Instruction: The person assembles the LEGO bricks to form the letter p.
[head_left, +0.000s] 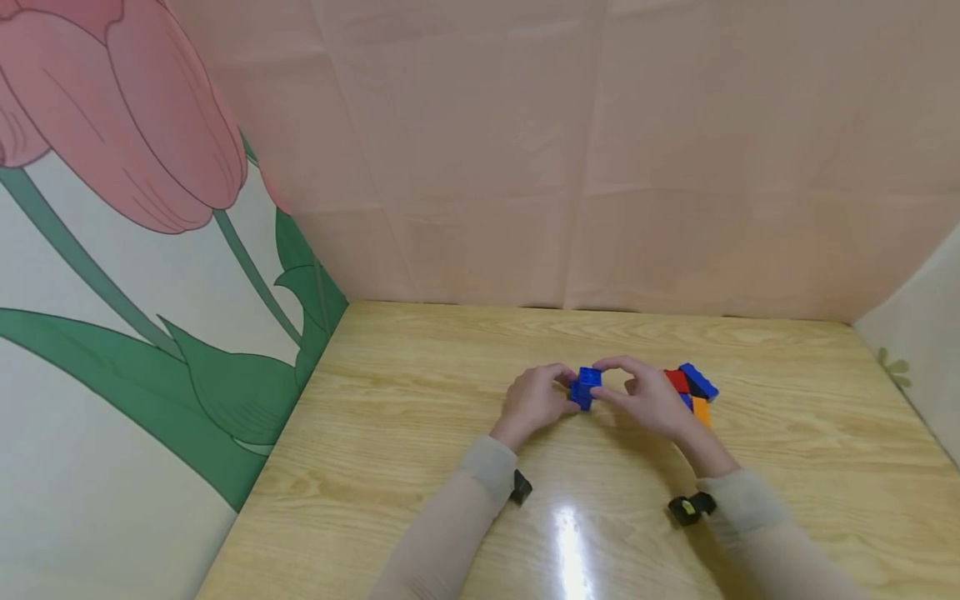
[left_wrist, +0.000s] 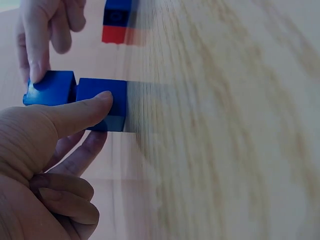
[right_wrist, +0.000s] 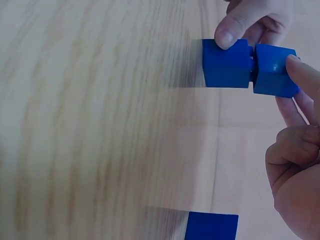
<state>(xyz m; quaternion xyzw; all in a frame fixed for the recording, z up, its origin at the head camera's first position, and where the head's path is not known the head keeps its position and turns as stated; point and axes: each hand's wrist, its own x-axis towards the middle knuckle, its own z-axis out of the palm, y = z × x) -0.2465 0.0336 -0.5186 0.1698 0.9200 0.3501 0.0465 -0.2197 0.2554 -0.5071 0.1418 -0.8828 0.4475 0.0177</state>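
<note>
Wood-grain table [head_left: 360,417] bears the lower blue block [right_wrist: 225,67], pinched by the left hand [head_left: 534,404], and above it the right hand [head_left: 648,400] pinches the upper block [right_wrist: 274,72] (presumably light and stiff; grip flat sides).

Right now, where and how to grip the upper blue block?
I'd pinch the upper blue block across two opposite sides, from the right: they look flat, and the left hand holds the lower blue block from the left.

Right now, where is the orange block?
In the head view, the orange block is right of centre, just right of the right hand, beside a partly hidden blue block and nearer than the red block.
</note>
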